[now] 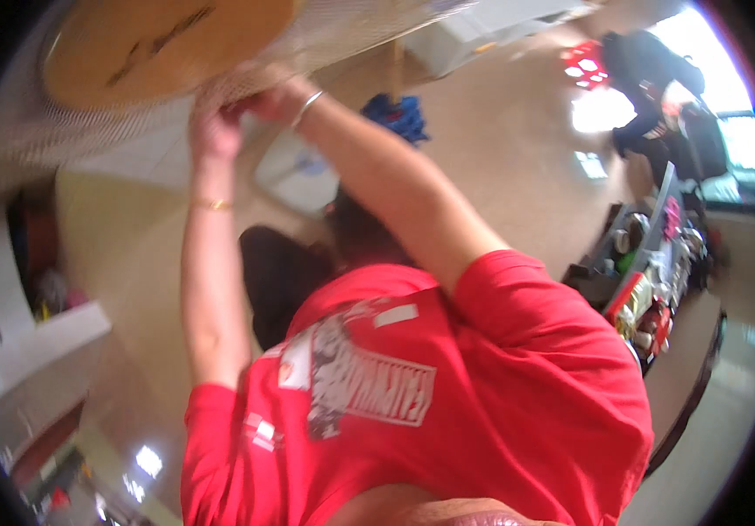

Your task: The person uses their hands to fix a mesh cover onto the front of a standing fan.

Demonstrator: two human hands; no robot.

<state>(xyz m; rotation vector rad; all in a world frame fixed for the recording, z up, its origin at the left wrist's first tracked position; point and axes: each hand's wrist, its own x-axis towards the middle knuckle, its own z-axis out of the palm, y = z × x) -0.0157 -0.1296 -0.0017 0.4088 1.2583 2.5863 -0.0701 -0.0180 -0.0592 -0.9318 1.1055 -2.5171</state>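
Observation:
A large round fan guard (342,44) of fine wire mesh fills the upper left, with a gold-orange disc (167,44) at its middle. Both my arms reach up to its lower rim. My left hand (215,131), below a thin gold bracelet, has its fingers curled at the rim. Close beside it, my right hand (276,95), with a silver bangle at the wrist, is also closed at the mesh edge. The fingertips are blurred and partly hidden by the mesh.
A blue mop head (397,118) stands on the tan floor (500,149) near a pale rounded thing (298,175). A shelf (658,254) crowded with small goods is at the right. A dark chair-like shape (701,131) stands by the bright window, and white furniture (35,351) at the left.

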